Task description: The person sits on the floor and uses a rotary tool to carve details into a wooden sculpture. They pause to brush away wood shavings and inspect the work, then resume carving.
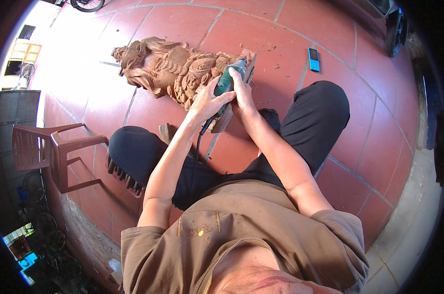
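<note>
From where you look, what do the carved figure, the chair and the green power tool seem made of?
Carved figure: probably unpainted wood, matte, judging by its brown, deeply cut surface. Chair: likely moulded plastic, smooth, one even reddish brown. Power tool: green casing, perhaps hard plastic by its smooth look.

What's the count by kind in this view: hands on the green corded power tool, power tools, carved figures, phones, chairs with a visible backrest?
Hands on it: 2, left hand and right hand
Power tools: 1, green corded power tool
Carved figures: 1, brown ornate carved figure
Phones: 1, blue-and-black keypad phone
Chairs: 1, brown backrest chair
Total: 6
</note>
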Tool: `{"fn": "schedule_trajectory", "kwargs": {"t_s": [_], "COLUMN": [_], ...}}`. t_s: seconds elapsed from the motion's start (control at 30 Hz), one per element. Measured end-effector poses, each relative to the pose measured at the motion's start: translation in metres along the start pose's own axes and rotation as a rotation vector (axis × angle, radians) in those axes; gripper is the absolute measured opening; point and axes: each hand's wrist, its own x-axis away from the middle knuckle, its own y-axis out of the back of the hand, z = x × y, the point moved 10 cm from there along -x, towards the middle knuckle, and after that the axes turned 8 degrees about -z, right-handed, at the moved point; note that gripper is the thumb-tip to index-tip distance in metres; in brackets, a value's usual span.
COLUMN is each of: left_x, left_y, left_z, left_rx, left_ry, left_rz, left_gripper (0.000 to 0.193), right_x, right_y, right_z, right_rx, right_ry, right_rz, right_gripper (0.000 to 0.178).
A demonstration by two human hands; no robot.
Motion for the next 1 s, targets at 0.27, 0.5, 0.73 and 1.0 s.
{"fn": "schedule_trajectory", "kwargs": {"t_s": [0.27, 0.5, 0.73, 1.0], "left_x": [0.001, 0.001, -0.002, 0.002], "left_y": [0.003, 0.004, -0.001, 0.002], "left_z": [-0.002, 0.001, 0.012, 0.003], "left_rx": [0.024, -0.002, 0.083, 0.09], "left_ry": [0.023, 0.023, 0.024, 0.056], "left_rz": [-0.004, -0.013, -0.011, -0.022], "left_gripper": [0.082, 0.07, 0.067, 0.066], "right_x": [-0.013, -0.01, -0.003, -0.005], "right_y": [0.003, 0.0, -0.004, -0.009], "right_z": [-0.006, -0.009, -0.003, -0.005], "right_rx": [0.06, 0.027, 0.04, 0.021], "right_ry": [0.04, -0.006, -0.033, -0.037], "right_rz": [0.01, 0.005, 0.005, 0.062], "right_gripper": [0.049, 0.044, 0.048, 0.048]}}
